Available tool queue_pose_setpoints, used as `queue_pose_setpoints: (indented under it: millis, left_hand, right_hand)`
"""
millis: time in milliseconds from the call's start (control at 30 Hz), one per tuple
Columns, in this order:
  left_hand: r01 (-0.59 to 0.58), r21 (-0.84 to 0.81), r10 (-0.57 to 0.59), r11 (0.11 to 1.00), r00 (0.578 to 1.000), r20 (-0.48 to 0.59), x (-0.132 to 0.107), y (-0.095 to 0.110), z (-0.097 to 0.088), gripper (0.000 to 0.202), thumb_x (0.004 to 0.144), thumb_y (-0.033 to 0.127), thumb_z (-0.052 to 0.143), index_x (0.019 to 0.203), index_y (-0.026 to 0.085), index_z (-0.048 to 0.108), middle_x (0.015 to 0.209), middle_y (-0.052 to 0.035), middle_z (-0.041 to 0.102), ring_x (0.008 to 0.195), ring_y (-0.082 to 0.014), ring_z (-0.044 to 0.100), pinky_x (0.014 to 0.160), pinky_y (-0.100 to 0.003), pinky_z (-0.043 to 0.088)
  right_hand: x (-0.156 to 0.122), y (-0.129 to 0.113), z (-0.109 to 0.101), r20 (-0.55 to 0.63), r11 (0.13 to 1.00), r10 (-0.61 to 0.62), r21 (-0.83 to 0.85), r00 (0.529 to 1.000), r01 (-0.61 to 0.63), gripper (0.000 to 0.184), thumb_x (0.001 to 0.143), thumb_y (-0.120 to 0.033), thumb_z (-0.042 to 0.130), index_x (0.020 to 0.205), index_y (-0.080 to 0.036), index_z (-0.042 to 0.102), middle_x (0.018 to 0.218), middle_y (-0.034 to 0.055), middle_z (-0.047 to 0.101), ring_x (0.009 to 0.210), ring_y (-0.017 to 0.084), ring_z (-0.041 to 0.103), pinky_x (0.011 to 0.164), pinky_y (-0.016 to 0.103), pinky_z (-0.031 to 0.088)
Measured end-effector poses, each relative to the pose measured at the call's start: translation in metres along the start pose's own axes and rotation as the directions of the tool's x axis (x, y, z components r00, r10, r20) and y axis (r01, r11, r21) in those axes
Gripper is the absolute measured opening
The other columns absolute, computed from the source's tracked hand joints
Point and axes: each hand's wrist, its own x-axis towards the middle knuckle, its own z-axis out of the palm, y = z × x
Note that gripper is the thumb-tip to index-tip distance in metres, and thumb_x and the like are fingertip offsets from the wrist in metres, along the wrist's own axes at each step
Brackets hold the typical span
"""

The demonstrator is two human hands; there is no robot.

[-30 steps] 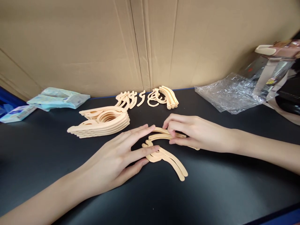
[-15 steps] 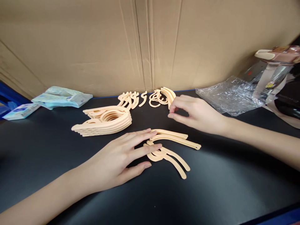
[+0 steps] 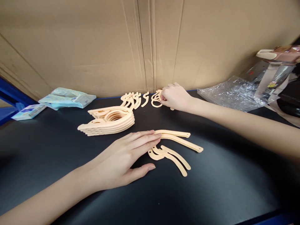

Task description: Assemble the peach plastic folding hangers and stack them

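My left hand [image 3: 124,157] lies flat on the black table, fingers stretched out, fingertips resting on the ends of several loose peach plastic hanger pieces [image 3: 174,145]. My right hand [image 3: 174,97] is far back at the cardboard wall, fingers curled over a small pile of peach curved pieces [image 3: 156,99]; what it grips is partly hidden. A neat stack of assembled peach hangers [image 3: 109,122] sits left of centre. A row of peach hooks [image 3: 133,98] lies behind that stack.
A cardboard wall [image 3: 150,43] closes the back of the black table [image 3: 211,187]. Blue-white packets [image 3: 67,97] lie at the back left. Crumpled clear plastic film [image 3: 232,93] and a clear bottle with a pink lid [image 3: 274,68] are at the right.
My right hand left the loose hanger pieces in the middle and moved back to the pile of curved pieces by the wall. My left hand stayed flat, sliding slightly.
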Motion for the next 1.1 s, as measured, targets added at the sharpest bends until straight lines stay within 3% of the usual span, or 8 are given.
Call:
queue_pose_setpoints:
  millis: [133,300,433,633,800,967,1100]
  left_hand:
    - [0.005,0.013,-0.006,1.000,1.000,0.021,0.000,0.000,0.000,0.053,0.098,0.037,0.053,0.147,0.021,0.042,0.152,-0.0071,0.047,0.142,-0.0243,0.040,0.116,-0.041,0.040]
    - [0.005,0.016,-0.005,1.000,1.000,0.014,0.001,0.000,-0.001,0.053,0.096,0.035,0.055,0.146,0.021,0.043,0.150,-0.0101,0.049,0.138,-0.0261,0.045,0.111,-0.041,0.045]
    - [0.004,0.019,-0.004,1.000,1.000,-0.011,0.001,0.001,-0.002,0.050,0.095,0.032,0.055,0.144,0.023,0.046,0.151,-0.0113,0.046,0.138,-0.0283,0.044,0.110,-0.043,0.045]
    - [0.025,0.033,-0.025,0.999,1.000,-0.001,0.000,0.001,0.000,0.046,0.097,0.034,0.053,0.143,0.030,0.048,0.155,-0.0084,0.040,0.138,-0.0295,0.043,0.111,-0.047,0.042]
    - [0.050,0.019,-0.050,0.999,0.999,-0.005,-0.002,0.000,0.003,0.055,0.098,0.037,0.053,0.149,0.029,0.038,0.153,-0.0070,0.043,0.137,-0.0269,0.043,0.112,-0.044,0.040]
    - [0.068,0.018,-0.068,0.998,0.998,-0.001,0.000,0.001,0.002,0.055,0.098,0.038,0.052,0.150,0.030,0.036,0.154,-0.0040,0.044,0.138,-0.0250,0.042,0.113,-0.041,0.038]
    - [0.035,0.047,-0.036,0.998,0.999,0.022,0.000,-0.001,0.002,0.057,0.098,0.039,0.051,0.152,0.028,0.034,0.155,-0.0041,0.042,0.139,-0.0247,0.041,0.113,-0.041,0.039]
  right_hand:
    - [0.006,0.001,-0.002,0.007,0.997,0.060,0.053,0.998,-0.060,0.021,0.085,-0.015,0.052,0.076,-0.014,0.071,0.081,0.0113,0.073,0.080,0.025,0.064,0.075,0.034,0.035]
    - [0.000,0.001,-0.014,-0.072,0.990,0.026,0.142,0.997,-0.016,0.018,0.089,-0.023,0.055,0.086,-0.015,0.071,0.092,0.0079,0.073,0.092,0.024,0.062,0.081,0.035,0.036]
    - [-0.028,-0.010,-0.028,-0.190,0.961,-0.104,0.234,0.976,0.148,0.015,0.092,-0.023,0.058,0.084,-0.016,0.068,0.088,0.0058,0.070,0.092,0.023,0.059,0.081,0.034,0.035]
    - [-0.088,-0.028,-0.042,-0.260,0.944,-0.244,0.156,0.934,0.290,0.022,0.097,-0.023,0.050,0.085,-0.015,0.066,0.087,0.0071,0.066,0.081,0.020,0.054,0.076,0.033,0.036]
    - [-0.116,-0.013,-0.031,-0.184,0.952,-0.266,0.107,0.946,0.289,0.026,0.100,-0.023,0.047,0.086,-0.015,0.068,0.083,0.0056,0.063,0.078,0.019,0.053,0.074,0.033,0.036]
    - [-0.115,0.010,-0.011,-0.115,0.950,-0.187,0.232,0.976,0.209,0.020,0.099,-0.025,0.051,0.091,-0.017,0.067,0.090,0.0044,0.065,0.081,0.018,0.055,0.077,0.032,0.037]
    - [-0.113,0.010,-0.007,-0.109,0.948,-0.186,0.241,0.976,0.207,0.021,0.100,-0.023,0.048,0.095,-0.017,0.068,0.091,0.0055,0.066,0.083,0.019,0.056,0.079,0.033,0.037]
